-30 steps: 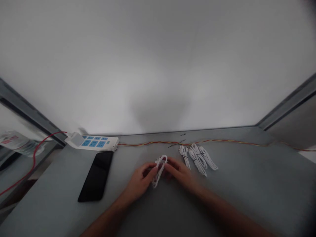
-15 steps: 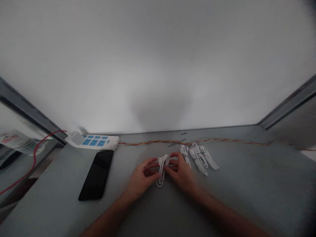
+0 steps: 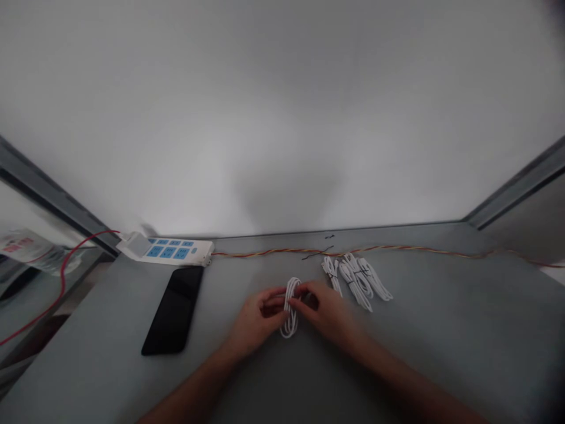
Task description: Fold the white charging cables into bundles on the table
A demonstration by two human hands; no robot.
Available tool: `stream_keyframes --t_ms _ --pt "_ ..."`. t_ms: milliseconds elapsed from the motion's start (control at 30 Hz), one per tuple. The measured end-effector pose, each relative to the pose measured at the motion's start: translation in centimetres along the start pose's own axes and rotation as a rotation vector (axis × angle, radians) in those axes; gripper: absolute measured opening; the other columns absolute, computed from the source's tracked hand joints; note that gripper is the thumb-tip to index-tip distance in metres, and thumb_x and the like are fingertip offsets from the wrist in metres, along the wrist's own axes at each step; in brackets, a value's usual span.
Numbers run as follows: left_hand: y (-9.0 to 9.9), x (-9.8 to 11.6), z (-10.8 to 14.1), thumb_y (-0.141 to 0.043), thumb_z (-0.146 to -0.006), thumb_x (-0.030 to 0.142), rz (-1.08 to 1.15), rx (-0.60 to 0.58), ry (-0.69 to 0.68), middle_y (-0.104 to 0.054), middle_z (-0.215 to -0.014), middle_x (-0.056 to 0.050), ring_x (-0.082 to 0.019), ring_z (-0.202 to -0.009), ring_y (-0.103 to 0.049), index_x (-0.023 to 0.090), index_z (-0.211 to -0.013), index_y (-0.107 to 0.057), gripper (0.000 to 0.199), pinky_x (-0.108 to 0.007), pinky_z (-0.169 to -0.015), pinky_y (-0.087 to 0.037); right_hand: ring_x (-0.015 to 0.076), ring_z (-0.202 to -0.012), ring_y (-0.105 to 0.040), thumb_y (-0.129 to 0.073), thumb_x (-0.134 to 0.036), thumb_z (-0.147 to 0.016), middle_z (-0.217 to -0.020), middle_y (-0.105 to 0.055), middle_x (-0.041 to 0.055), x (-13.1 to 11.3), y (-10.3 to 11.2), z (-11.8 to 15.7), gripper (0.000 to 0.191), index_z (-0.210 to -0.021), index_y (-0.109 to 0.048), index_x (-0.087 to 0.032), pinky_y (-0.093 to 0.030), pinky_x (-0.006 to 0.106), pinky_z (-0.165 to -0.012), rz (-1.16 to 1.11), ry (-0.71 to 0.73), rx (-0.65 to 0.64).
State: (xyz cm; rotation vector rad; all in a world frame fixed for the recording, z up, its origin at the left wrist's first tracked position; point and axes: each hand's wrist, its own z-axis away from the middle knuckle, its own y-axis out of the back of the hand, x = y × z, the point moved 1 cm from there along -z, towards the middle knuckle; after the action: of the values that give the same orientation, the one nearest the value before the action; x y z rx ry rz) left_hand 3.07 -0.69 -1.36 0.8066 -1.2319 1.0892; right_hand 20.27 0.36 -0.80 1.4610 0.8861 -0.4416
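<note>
A white cable (image 3: 290, 307) with a smooth, rubbery sheath, wound into a narrow coil of long, thin loops, sits between the two hands, just above the table's near edge of view. Its long axis runs almost straight away from the person, leaning slightly. The left hand (image 3: 256, 321) and right hand (image 3: 327, 312) both grasp its upper part from either side, fingers curled closely around the strands, while the lower loop extends below them.

Just beyond the right hand lie several bundled white cables (image 3: 356, 284), angled and fastened with dark ties. Left of the hands lies a glossy black smartphone (image 3: 173, 310). Farther back, a twisted red-and-yellow wire (image 3: 353, 251) runs along the grey table (image 3: 445, 335) from a white power strip (image 3: 170, 251) with blue sockets.
</note>
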Motion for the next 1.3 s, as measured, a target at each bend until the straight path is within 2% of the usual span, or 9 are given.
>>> stream_keyframes --t_ms 100,200,300,467,600,833,1000,1200,1300 --pt "-0.3 0.2 0.2 -0.069 -0.073 0.026 -0.04 0.041 -0.021 -0.072 -0.102 -0.01 -0.024 -0.094 -0.066 0.016 -0.115 -0.059 0.044 -0.039 -0.086 -0.049 0.0208 -0.079 -0.06 -0.06 -0.034 -0.082 -0.088 -0.066 0.006 0.0 -0.1 0.1 0.022 -0.098 -0.064 -0.019 -0.044 0.032 -0.069 0.013 0.004 -0.023" --pt "-0.4 0.4 0.2 -0.069 -0.074 0.026 -0.052 0.059 -0.054 -0.07 -0.107 -0.011 -0.024 -0.095 -0.066 0.016 -0.111 -0.062 0.039 -0.038 -0.086 -0.05 0.0172 -0.064 -0.056 -0.056 -0.034 -0.084 -0.072 -0.063 0.0025 0.3 -0.6 0.0 0.023 -0.097 -0.064 -0.018 -0.04 0.028 -0.058 -0.083 -0.04 -0.053" --pt "-0.3 0.5 0.1 -0.07 -0.072 0.025 -0.03 0.053 -0.05 -0.069 -0.109 -0.012 -0.022 -0.09 -0.066 0.014 -0.109 -0.063 0.04 -0.036 -0.082 -0.051 0.0134 -0.055 -0.049 -0.053 -0.033 -0.084 -0.06 -0.054 -0.0019 0.5 -1.1 -0.2 0.022 -0.095 -0.064 -0.017 -0.035 0.024 -0.052 -0.296 -0.035 -0.089" --pt "0.1 0.8 0.1 -0.073 -0.07 0.027 0.037 0.022 -0.032 -0.069 -0.102 -0.011 -0.019 -0.083 -0.066 0.014 -0.112 -0.062 0.045 -0.032 -0.075 -0.05 0.0085 -0.045 -0.04 -0.053 -0.032 -0.082 -0.055 -0.05 -0.0064 0.1 -0.9 -0.3 0.039 -0.118 -0.054 -0.018 -0.026 0.02 -0.043 -0.624 -0.107 -0.251" --pt "0.0 1.0 0.4 -0.072 -0.072 0.029 0.028 -0.005 -0.016 -0.071 -0.089 -0.009 -0.019 -0.078 -0.065 0.013 -0.114 -0.06 0.047 -0.03 -0.07 -0.048 0.0076 -0.044 -0.04 -0.058 -0.038 -0.078 -0.056 -0.053 -0.005 -0.1 -0.4 -0.4 0.034 -0.104 -0.06 -0.016 -0.028 0.019 -0.043 -0.697 -0.173 -0.337" --pt "-0.3 0.9 0.5 -0.073 -0.071 0.026 0.047 0.076 -0.055 -0.065 -0.091 -0.005 -0.016 -0.079 -0.062 0.018 -0.11 -0.06 0.042 -0.028 -0.07 -0.047 0.0126 -0.061 -0.055 -0.064 -0.033 -0.07 -0.074 -0.063 0.0018 0.2 -0.8 -0.6 0.022 -0.084 -0.063 -0.017 -0.041 0.023 -0.054 -0.738 -0.195 -0.237" --pt "-0.1 0.4 0.1 -0.075 -0.068 0.023 0.197 0.168 -0.064 -0.062 -0.087 -0.002 -0.014 -0.072 -0.061 0.019 -0.111 -0.054 0.048 -0.027 -0.067 -0.047 0.0109 -0.052 -0.052 -0.06 -0.03 -0.068 -0.067 -0.061 0.0007 0.1 -0.3 -0.6 0.017 -0.08 -0.062 -0.017 -0.038 0.021 -0.043 -0.742 -0.272 -0.308" --pt "-0.1 0.0 0.0 -0.072 -0.071 0.02 0.297 0.141 -0.077 -0.062 -0.095 -0.003 -0.013 -0.071 -0.061 0.021 -0.119 -0.049 0.053 -0.026 -0.064 -0.047 0.0083 -0.04 -0.049 -0.062 -0.028 -0.066 -0.062 -0.059 -0.0059 0.6 -0.2 -0.6 0.045 -0.108 -0.048 -0.022 -0.039 0.019 -0.037 -0.907 -0.324 -0.287" --pt "-0.1 0.0 0.0 -0.074 -0.07 0.019 0.324 0.14 -0.07 -0.062 -0.095 -0.003 -0.013 -0.07 -0.061 0.021 -0.123 -0.047 0.059 -0.026 -0.063 -0.047 0.0107 -0.045 -0.055 -0.063 -0.035 -0.07 -0.066 -0.062 -0.0033 0.7 -0.1 -0.6 0.039 -0.103 -0.047 -0.021 -0.041 0.02 -0.038 -0.877 -0.308 -0.276"
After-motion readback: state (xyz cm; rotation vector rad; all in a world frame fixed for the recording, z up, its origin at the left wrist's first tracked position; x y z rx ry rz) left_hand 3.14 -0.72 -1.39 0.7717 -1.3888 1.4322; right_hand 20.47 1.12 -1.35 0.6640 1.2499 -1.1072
